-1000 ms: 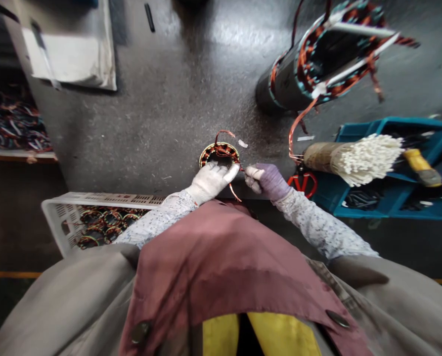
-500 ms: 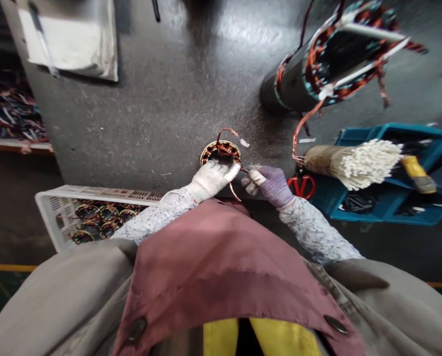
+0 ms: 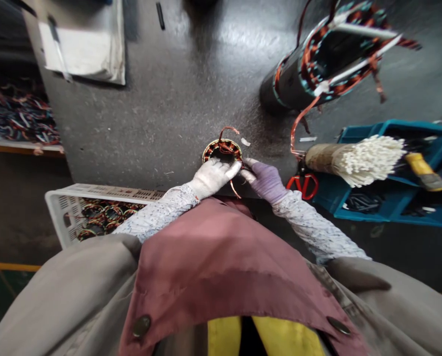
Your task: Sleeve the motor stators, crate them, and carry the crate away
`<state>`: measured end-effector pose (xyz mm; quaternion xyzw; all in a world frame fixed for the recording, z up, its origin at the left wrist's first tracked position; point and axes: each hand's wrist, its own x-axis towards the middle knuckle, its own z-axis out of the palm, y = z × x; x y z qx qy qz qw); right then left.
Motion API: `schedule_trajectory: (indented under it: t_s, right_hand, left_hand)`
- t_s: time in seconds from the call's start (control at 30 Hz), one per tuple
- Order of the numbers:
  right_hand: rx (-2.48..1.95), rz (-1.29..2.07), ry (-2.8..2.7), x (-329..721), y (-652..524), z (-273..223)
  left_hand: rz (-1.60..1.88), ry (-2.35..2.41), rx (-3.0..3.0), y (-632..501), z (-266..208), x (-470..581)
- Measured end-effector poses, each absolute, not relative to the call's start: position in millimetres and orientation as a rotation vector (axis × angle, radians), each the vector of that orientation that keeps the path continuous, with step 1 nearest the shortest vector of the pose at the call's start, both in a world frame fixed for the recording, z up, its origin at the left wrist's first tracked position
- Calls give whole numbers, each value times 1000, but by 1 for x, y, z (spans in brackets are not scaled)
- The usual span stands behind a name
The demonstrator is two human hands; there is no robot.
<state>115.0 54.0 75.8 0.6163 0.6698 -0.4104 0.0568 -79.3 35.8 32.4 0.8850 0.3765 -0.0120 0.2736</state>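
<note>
Purple-gloved right hand [image 3: 267,181] edging closer than before with fingers straightening, its grip impossible to tell, white-gloved left hand [image 3: 210,177] gripping the small ring-shaped copper-wound core [image 3: 225,145], which is resting near the dark grey tabletop's [image 3: 161,113] front edge

The person's white-gloved left hand [image 3: 213,178] is holding a small wound ring [image 3: 226,146] against the dark table [image 3: 161,94], its fingers reaching over the near rim. The purple-gloved right hand [image 3: 265,180] is bringing its fingertips to the ring's right edge; what they are pinching there is too small to tell. Copper leads are curling out at the ring's far and near sides, and a white scrap [image 3: 245,142] is lying just beside it. A large wound cylinder [image 3: 287,86] is resting beyond, to the right. Nearer, red-handled scissors [image 3: 302,187] are lying beside a bundle of white rods [image 3: 373,160], which is leaning over blue bins [image 3: 365,216]. On the left, a white crate [image 3: 60,217] is holding more wound rings, and a pen [image 3: 61,52] is lying on papers [image 3: 91,62].
</note>
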Motion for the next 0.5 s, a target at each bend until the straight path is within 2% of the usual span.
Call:
schedule_trajectory:
  t_s: [0.07, 0.13, 0.3, 0.37, 0.5]
  right_hand:
    - [1825, -1091, 2008, 108, 54, 78]
    - [1866, -1108, 1886, 102, 57, 81]
    - [1926, -1936, 1101, 103, 74, 85]
    - [1941, -2033, 1000, 102, 77, 89]
    - [2000, -2033, 1242, 91, 72, 101]
  left_hand:
    - [-10, 1027, 2366, 34, 32, -79]
    - [2, 1018, 2358, 33, 32, -80]
    - [-28, 962, 2310, 39, 26, -81]
    - [-55, 986, 2248, 42, 29, -77]
    - [-80, 1130, 2278, 35, 57, -66]
